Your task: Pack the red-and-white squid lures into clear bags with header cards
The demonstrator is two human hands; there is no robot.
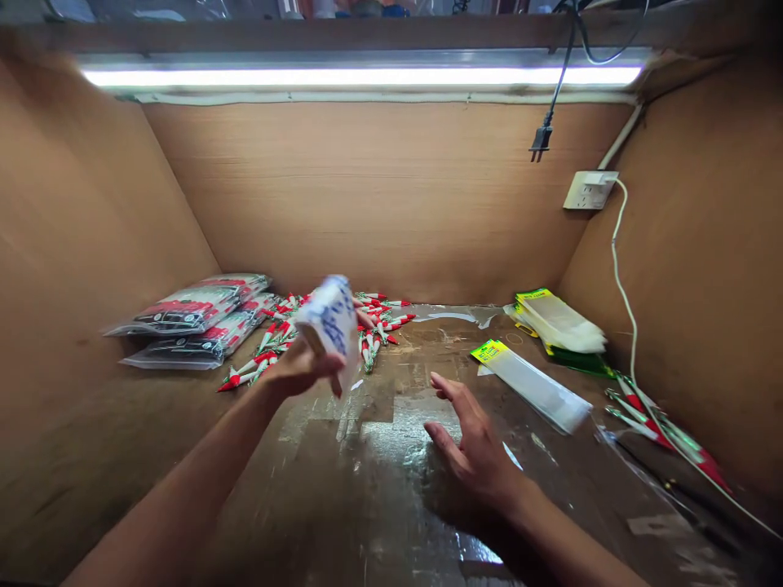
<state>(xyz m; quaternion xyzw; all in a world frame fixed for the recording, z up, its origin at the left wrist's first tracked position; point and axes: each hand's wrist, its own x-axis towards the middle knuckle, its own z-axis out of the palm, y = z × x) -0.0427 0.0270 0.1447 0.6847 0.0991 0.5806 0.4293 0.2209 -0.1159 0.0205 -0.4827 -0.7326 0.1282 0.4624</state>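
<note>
My left hand point(309, 367) is closed around a white-and-blue packet point(333, 322), held tilted above the table in front of a loose pile of red-and-white fishing lures point(275, 342). Motion blurs the packet, so its print cannot be read. My right hand point(468, 436) hovers over the brown tabletop point(379, 456) with its fingers apart and nothing in it. To the right of that hand lies a clear plastic bag with a yellow-green header point(532, 387).
Filled plastic packs point(189, 318) are stacked at the left wall. More yellow-topped bags point(559, 318) lie at the back right, with several lures point(666, 432) near the right wall. A white cord point(621, 269) runs down from the socket point(590, 190); a black plug point(541, 140) hangs above.
</note>
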